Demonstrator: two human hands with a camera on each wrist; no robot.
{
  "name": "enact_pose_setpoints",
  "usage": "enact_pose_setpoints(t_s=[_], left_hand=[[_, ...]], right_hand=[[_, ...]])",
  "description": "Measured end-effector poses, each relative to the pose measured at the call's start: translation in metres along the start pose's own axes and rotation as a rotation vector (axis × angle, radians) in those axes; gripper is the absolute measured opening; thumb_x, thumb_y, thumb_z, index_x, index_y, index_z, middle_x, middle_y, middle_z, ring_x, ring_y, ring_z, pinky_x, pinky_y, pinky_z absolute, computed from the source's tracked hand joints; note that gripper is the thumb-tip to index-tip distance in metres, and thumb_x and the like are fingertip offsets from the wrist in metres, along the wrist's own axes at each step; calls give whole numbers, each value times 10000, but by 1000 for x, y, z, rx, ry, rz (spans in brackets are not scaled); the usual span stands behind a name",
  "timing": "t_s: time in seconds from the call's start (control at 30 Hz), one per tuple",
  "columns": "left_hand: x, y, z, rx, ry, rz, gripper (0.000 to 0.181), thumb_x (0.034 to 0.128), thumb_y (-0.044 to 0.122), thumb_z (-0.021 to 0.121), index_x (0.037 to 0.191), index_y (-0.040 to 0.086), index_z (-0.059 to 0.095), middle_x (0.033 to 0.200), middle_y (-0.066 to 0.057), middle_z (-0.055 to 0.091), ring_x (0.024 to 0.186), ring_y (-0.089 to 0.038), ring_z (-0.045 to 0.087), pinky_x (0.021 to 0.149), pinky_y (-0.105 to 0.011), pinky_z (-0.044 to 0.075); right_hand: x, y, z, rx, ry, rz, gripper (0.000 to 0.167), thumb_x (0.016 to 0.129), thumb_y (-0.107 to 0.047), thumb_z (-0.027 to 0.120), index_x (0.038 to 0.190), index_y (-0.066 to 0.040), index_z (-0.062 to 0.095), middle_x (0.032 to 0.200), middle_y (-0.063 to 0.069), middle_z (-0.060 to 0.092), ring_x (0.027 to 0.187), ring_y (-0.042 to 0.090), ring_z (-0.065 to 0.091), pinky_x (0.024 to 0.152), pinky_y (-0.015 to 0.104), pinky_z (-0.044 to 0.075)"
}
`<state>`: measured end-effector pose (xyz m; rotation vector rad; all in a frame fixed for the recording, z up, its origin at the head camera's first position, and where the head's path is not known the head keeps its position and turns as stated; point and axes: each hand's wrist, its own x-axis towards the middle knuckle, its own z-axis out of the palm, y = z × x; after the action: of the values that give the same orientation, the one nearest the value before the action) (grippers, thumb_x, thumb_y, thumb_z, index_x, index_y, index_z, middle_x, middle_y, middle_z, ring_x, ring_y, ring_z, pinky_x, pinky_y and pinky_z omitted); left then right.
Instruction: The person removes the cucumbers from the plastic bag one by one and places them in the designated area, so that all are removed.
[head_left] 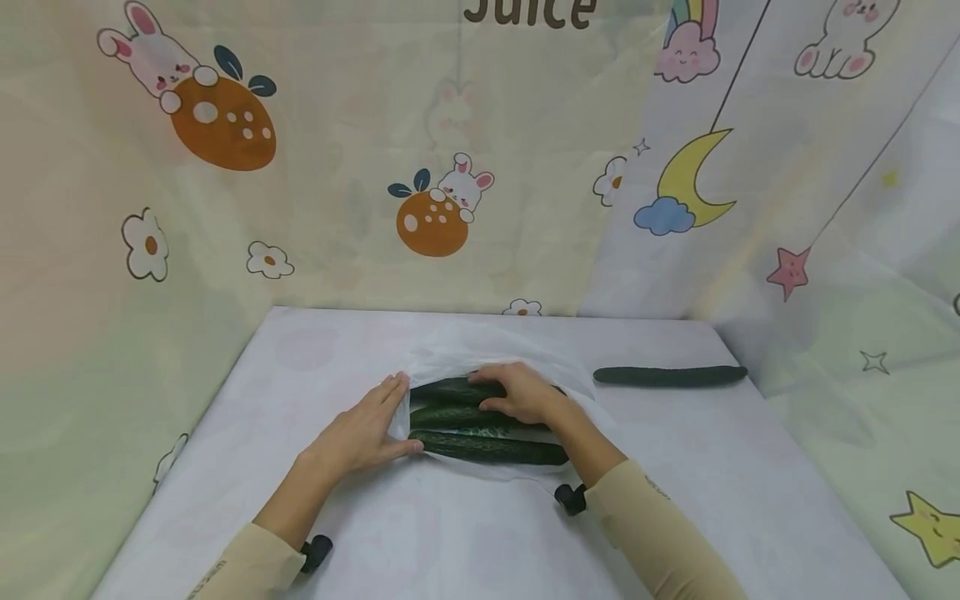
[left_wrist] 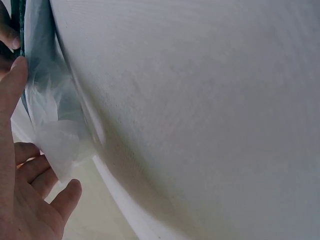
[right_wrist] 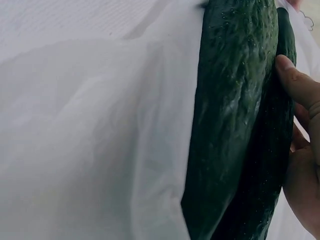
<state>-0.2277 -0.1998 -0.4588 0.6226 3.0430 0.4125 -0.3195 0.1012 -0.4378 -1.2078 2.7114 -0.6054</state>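
Observation:
Several dark green cucumbers lie side by side in an opened white plastic bag [head_left: 517,346] at the middle of the table. My right hand [head_left: 521,393] reaches over them and grips the far cucumber [head_left: 442,390]. In the right wrist view its thumb [right_wrist: 295,77] presses one side of that cucumber, with the fingers partly hidden behind. A bumpy cucumber [right_wrist: 230,90] lies beside it. At the bag's left end my left hand [head_left: 363,429] rests with spread, mostly straight fingers and touches the plastic. The nearest cucumber [head_left: 491,448] lies along the bag's front edge.
Another cucumber [head_left: 670,377] lies outside the bag at the back right. A white cloth covers the table [head_left: 465,542]. A printed curtain [head_left: 337,167] hangs behind and along both sides. Small black devices [head_left: 572,500] sit at the wrists.

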Motion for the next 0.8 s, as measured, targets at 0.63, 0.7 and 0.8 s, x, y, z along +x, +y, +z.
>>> enact_pose_setpoints(t_s=[0.63,0.7,0.8], left_hand=[[3,0,-7,-18,-26,-13,1170,831,728,695,1637,48,188,1709,-132,185,1559,-334,233,1051,-611,460],[1,0,-5,-21,-34,-21,1169,828,712,712,1633,38,198,1707,-137,187,1559,-339,228,1060,-617,450],[-2,-1,-2,-22,-42,-29,1165,825,696,729,1626,25,215,1704,-144,194,1558,-347,228,1056,-629,447]], right_hand=[[-24,-3,-8,106,12,-40,408,979,-222,720,1376,-160,649,1394,21,644,1332,213,575,1097,407,470],[-26,-4,-8,133,14,-57,409,975,-212,725,1374,-158,651,1387,15,650,1320,202,585,1087,395,479],[-30,-7,-7,168,28,-93,412,969,-196,730,1371,-150,653,1371,16,661,1300,201,602,1072,398,493]])
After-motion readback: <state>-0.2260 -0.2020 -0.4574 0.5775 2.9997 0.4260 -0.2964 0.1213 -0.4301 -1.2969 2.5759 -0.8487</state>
